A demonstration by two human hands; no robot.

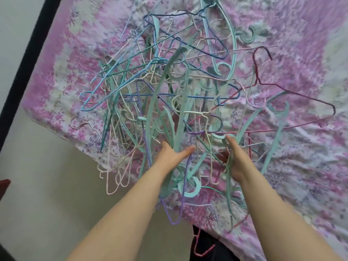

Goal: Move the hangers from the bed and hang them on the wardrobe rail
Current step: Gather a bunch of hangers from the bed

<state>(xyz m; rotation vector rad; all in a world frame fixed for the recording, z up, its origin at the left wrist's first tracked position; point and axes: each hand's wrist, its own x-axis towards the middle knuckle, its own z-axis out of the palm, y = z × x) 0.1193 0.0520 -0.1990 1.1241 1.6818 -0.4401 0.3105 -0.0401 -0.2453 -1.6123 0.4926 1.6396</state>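
The hangers (165, 87) sprawl from the near bed (293, 176) edge toward its far side; the left hand (174, 154) has its grip closed on teal ones, the right hand (236, 161) beside it, grip unclear.

My bare arms (130, 213) reach forward, side by side. My right hand (236, 161) faces palm inward, fingers (230, 143) nearly straight. My left hand (173, 155) spreads its thumb, the rest hidden.

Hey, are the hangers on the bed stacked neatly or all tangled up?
Tangled. The hangers lie heaped on the bed, crossing at every angle, hooks threaded through other frames.
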